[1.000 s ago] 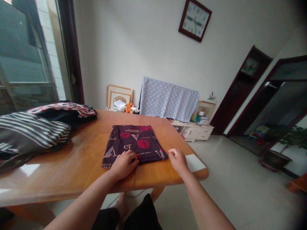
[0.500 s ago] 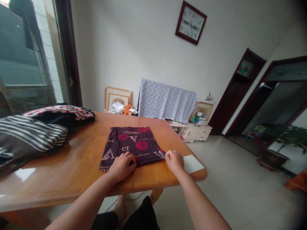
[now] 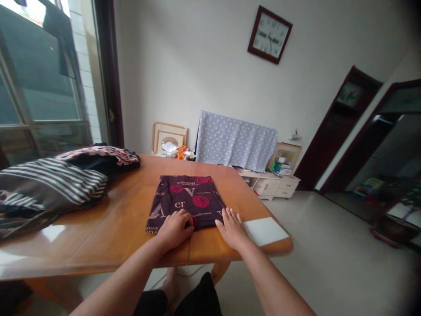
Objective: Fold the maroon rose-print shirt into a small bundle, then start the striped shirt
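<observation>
A dark purple garment (image 3: 182, 202) with red circles and pale lettering lies folded flat near the table's front edge. On its near edge rests my left hand (image 3: 176, 227), fingers curled down onto the fabric with the thumb close beside them. My right hand (image 3: 232, 229) lies flat at the garment's near right corner, its fingers spread and touching the cloth. Just right of that hand, a white rectangular sheet or board (image 3: 265, 231) sits at the table corner. What kind of garment it is cannot be made out.
The wooden table (image 3: 125, 210) carries a heap of clothes (image 3: 72, 182) on the left, with a striped piece on top. Behind the table stand a white cabinet (image 3: 274, 186) and something draped in a polka-dot cloth (image 3: 235, 140). Picture frames (image 3: 169, 131) lean against the wall.
My right hand has let go of the garment's right corner and opened out flat beside it. My left hand stays on the near edge. The camera view has turned slightly left.
</observation>
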{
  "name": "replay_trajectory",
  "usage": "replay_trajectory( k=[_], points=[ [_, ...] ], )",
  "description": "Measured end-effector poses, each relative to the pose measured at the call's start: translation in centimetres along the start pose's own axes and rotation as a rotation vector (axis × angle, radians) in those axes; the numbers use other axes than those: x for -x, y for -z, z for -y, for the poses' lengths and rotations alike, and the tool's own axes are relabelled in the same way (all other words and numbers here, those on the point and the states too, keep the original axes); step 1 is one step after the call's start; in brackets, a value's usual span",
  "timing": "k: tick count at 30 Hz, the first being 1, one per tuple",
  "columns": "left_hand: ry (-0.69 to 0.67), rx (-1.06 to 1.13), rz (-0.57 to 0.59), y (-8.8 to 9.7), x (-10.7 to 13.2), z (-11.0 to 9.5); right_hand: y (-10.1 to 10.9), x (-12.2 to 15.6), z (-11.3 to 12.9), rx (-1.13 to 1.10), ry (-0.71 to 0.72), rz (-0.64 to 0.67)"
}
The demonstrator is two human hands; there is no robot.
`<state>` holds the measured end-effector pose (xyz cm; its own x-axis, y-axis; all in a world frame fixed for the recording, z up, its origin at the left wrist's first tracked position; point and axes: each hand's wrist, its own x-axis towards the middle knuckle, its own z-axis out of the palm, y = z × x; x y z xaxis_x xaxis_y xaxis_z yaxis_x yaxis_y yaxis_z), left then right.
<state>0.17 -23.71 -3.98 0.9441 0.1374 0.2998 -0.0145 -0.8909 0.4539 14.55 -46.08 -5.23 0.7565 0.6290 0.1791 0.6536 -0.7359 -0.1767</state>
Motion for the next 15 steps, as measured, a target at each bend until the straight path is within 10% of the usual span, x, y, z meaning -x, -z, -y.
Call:
replay_trajectory(
  k=[8,15],
  points=[
    [0.013,0.386,-0.025,1.0,0.5,0.3,-0.6,-0.4,-0.2,0.054,-0.069,0.146],
    [0.284,0.512,-0.445,5.6,3.7,5.6,0.4,0.2,2.5,-0.122,0.140,-0.137]
  ],
)
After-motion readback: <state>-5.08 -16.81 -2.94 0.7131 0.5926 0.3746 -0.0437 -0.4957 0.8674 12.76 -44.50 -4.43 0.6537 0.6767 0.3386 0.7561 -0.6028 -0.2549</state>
